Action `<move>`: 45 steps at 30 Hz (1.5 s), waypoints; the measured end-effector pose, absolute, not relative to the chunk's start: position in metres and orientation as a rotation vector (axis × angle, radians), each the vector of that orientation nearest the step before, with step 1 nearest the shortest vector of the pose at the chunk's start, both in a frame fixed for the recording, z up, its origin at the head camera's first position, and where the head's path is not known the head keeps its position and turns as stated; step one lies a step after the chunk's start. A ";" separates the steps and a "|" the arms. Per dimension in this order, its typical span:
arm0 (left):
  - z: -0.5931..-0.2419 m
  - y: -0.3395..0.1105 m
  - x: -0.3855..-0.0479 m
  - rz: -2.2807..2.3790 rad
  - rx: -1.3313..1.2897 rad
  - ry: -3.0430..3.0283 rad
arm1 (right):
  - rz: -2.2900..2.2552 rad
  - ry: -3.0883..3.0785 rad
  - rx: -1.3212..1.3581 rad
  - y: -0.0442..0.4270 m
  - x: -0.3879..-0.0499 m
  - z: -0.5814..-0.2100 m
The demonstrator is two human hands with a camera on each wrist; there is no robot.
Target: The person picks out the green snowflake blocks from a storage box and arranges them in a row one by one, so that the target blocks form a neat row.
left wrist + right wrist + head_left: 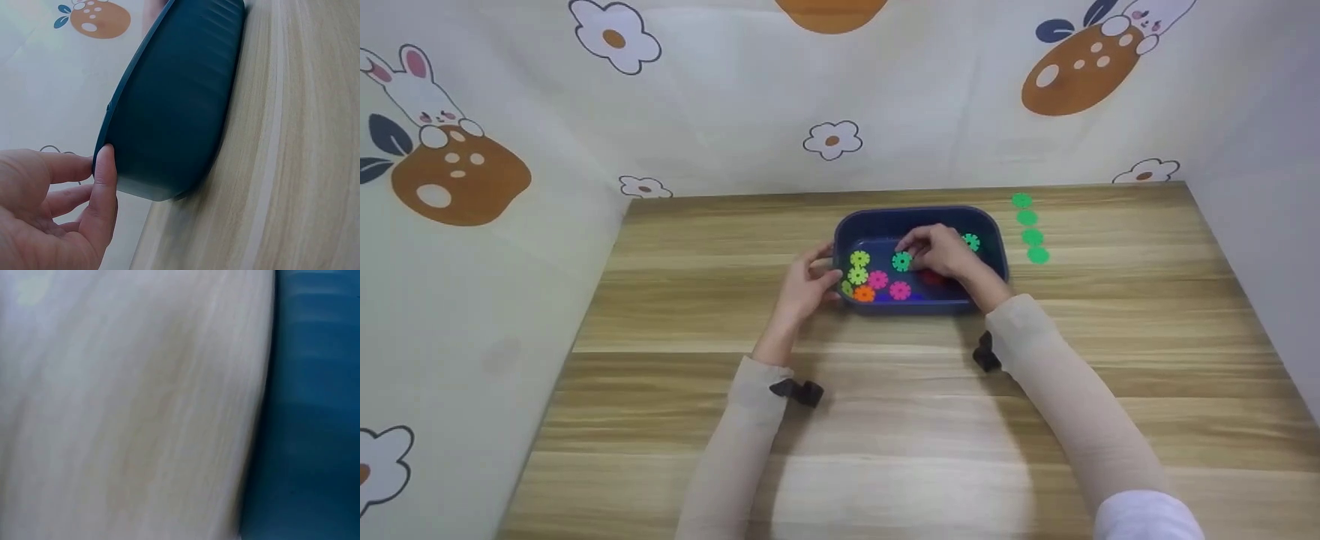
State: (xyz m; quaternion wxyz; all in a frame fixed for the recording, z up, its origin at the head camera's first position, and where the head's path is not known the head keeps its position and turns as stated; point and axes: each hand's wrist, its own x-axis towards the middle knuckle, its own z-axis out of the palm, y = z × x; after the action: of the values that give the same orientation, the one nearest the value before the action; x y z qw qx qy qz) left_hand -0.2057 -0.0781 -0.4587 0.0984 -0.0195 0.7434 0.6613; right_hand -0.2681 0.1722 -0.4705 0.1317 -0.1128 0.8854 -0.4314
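Observation:
A dark blue plastic tray [919, 307] stands on the table, with small notched snowflake discs in yellow-green, pink, orange and green inside. At its left end my left hand [804, 289] pinches the rim, thumb on the outer wall; the left wrist view shows the same hand [62, 208] on the tray [169, 101]. My right hand [945, 251] reaches into the tray, curled fingertips at a green snowflake disc [901, 261], which they appear to pinch. Part of a red disc [932, 277] shows beneath that hand. The right wrist view shows only the tray's wall [309, 410], no fingers.
Several green discs [1032, 236] lie in a column on the table right of the tray. Another green disc [971, 241] is inside the tray's right end. Behind the wooden table [900, 420] hangs a printed curtain [735, 97].

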 end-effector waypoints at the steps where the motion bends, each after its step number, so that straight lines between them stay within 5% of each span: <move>1: -0.459 -0.078 -0.206 1.958 -0.062 2.197 | -1.263 2.560 -0.336 0.172 -0.268 -0.471; 45: -0.457 -0.078 -0.206 1.911 -0.042 2.244 | -1.555 2.220 -0.421 0.185 -0.257 -0.448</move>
State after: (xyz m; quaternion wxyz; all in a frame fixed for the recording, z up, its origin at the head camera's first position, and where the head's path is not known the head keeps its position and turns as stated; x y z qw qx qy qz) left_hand -0.2056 -0.0780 -0.4573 0.0967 -0.0142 0.7578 0.6451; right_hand -0.2571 0.1848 -0.4481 0.1978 -0.1503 0.7934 -0.5558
